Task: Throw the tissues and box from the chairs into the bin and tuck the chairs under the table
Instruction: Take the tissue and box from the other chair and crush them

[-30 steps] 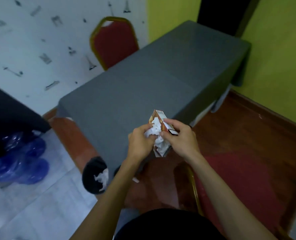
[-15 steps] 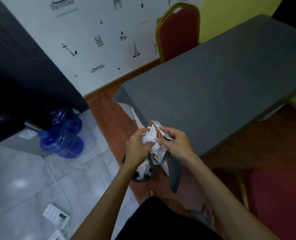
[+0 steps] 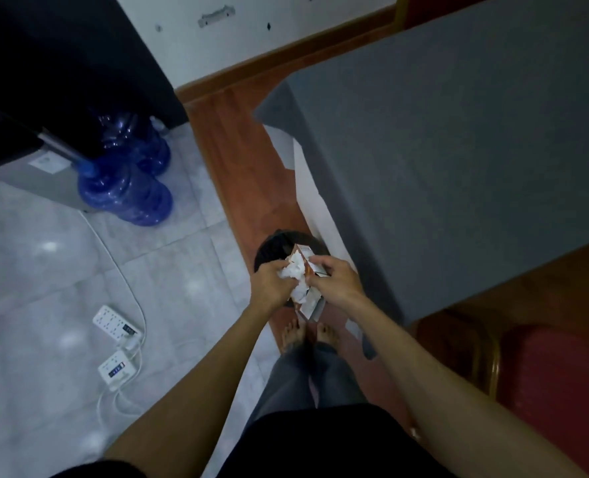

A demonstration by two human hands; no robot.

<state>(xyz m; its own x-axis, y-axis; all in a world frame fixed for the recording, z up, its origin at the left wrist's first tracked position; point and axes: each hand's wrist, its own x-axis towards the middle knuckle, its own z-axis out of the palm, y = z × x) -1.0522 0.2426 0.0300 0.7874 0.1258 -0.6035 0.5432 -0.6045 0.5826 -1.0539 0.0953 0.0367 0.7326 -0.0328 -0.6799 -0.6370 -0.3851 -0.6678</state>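
My left hand (image 3: 271, 282) grips crumpled white tissues (image 3: 294, 274), and my right hand (image 3: 336, 281) holds a small brown-and-white box (image 3: 309, 301). Both hands are pressed together directly above the round black bin (image 3: 270, 248), which stands on the floor at the corner of the grey-clothed table (image 3: 458, 150). Most of the bin is hidden behind my hands. A red chair with a gold frame (image 3: 548, 381) stands at the lower right, pulled out from the table. Another red chair's edge (image 3: 420, 8) shows at the top, behind the table.
Two blue water jugs (image 3: 127, 188) sit beside a dark cabinet (image 3: 61, 81) at the left. Two white power strips (image 3: 117, 343) with cables lie on the grey tiles. My bare feet (image 3: 308, 334) stand on the wooden strip just before the bin.
The view has swung down and left. My hands with the tissues and box have come from over the table's corner to directly above the bin.
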